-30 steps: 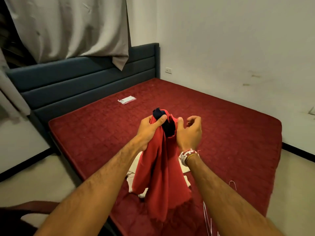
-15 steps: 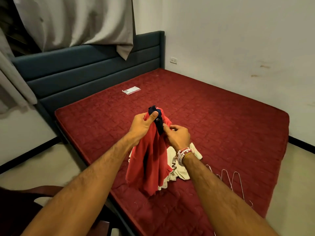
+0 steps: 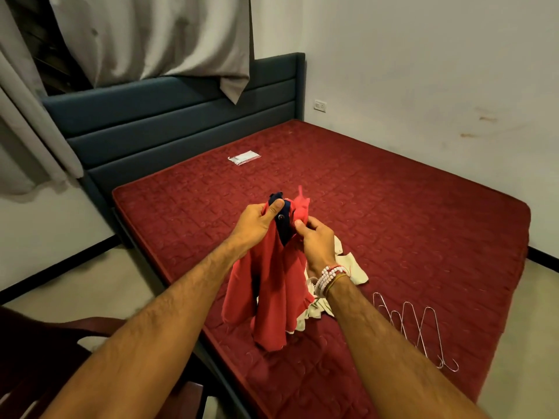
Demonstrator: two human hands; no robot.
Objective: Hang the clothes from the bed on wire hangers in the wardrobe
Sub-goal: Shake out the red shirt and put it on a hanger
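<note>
Both hands [image 3: 257,220] [image 3: 317,241] pinch red shirt [image 3: 272,285] (cream garment [image 3: 354,269] partly hidden).

hangers [image 3: 417,331] on bed [image 3: 393,207], right of clothes pile [image 3: 354,267] | shirt [image 3: 272,282] before pile | packet [image 3: 244,157] near headboard [image 3: 181,122]

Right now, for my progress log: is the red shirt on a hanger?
No, left hand and right hand grip the red shirt; the wire hangers lie on the bed.

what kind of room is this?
Most likely a bedroom: a bare red mattress against a padded blue headboard, a grey curtain hanging above it, wire hangers lying on the mattress and a red shirt held over it.
</note>
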